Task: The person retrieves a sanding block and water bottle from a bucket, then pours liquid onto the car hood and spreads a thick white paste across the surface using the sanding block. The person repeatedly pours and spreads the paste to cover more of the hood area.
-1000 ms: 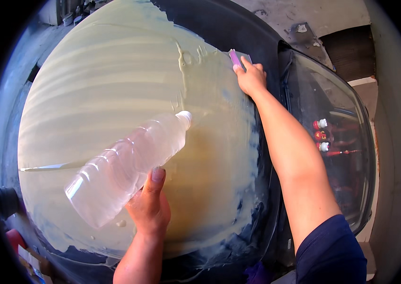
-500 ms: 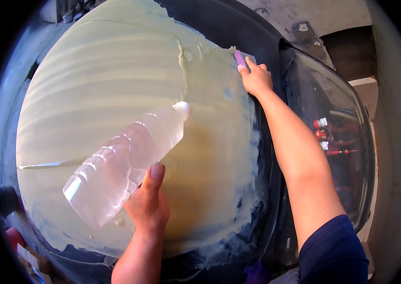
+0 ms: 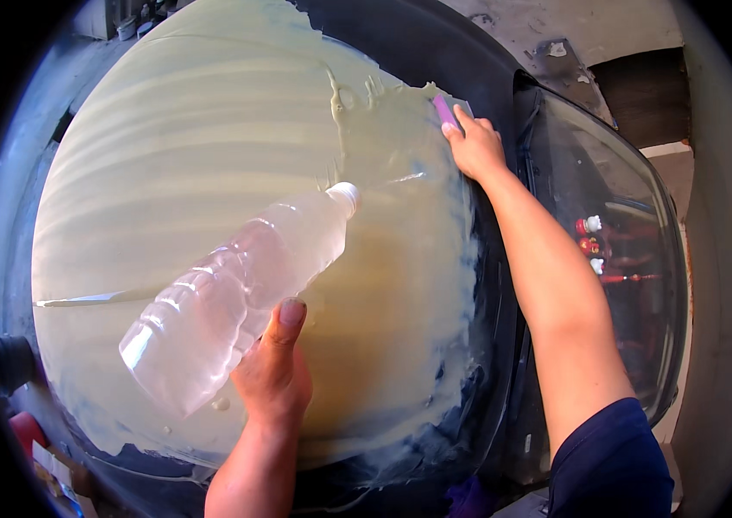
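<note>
My left hand (image 3: 271,371) grips a clear plastic bottle (image 3: 228,285) of pale liquid, tilted with its white capped end toward the upper right above a car bonnet (image 3: 124,173) coated in smooth cream filler. A short glinting streak of liquid shows beyond the cap. My right hand (image 3: 475,145) holds a flat pad with a pink edge (image 3: 443,107) and a greyish face on the coating's upper right, beside the dark bare body strip. Ridges of wet filler lie just left of the pad.
The windscreen (image 3: 599,337) with small red and white figures (image 3: 589,226) behind it is on the right, a wall (image 3: 720,302) beyond. A black bucket (image 3: 12,363), red container (image 3: 25,432) and cardboard (image 3: 68,475) sit lower left; small pots (image 3: 126,28) stand upper left.
My right hand and the pad have moved rightward and slightly down. The bottle's cap end has risen and shifted a little right, and a streak of liquid now shows beyond it.
</note>
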A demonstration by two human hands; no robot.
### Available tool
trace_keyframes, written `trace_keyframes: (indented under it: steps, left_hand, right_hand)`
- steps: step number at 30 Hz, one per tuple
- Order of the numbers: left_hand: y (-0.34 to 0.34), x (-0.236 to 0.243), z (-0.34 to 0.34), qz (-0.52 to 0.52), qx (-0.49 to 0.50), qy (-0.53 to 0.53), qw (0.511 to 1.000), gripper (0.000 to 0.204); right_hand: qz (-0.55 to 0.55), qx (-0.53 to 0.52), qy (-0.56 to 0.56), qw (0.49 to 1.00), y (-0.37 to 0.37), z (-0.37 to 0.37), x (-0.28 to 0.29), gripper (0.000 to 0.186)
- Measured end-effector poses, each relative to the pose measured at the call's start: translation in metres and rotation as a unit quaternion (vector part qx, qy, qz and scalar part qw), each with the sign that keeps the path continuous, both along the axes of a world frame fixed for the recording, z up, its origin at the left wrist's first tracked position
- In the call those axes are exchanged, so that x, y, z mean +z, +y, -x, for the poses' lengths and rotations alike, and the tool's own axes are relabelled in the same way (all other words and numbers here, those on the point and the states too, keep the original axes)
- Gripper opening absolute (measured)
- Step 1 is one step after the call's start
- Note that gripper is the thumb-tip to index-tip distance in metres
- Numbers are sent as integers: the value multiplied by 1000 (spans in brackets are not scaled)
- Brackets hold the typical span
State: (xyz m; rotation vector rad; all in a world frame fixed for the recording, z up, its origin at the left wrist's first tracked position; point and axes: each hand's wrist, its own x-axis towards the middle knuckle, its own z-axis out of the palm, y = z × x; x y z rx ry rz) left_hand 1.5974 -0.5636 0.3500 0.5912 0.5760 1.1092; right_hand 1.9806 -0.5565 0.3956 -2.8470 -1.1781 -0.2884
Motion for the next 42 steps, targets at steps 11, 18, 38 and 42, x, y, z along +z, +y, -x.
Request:
trace_keyframes:
  steps: [11, 18, 38, 42]
  left_hand:
    - [1, -4, -1, -13, 21, 25, 999, 71]
    - [7, -7, 15, -23, 14, 57, 998, 70]
    - [3, 4, 6, 2, -10, -2, 1000, 74]
    - [-1, 3, -1, 16, -28, -3, 999, 74]
  right_hand:
    - [-25, 87, 8, 996, -32, 4, -11, 49]
    - [-8, 94, 56, 994, -72, 66, -25, 51]
    - [6, 81, 16, 997, -84, 49, -4, 51]
    - [11, -48, 33, 998, -13, -12, 6, 49]
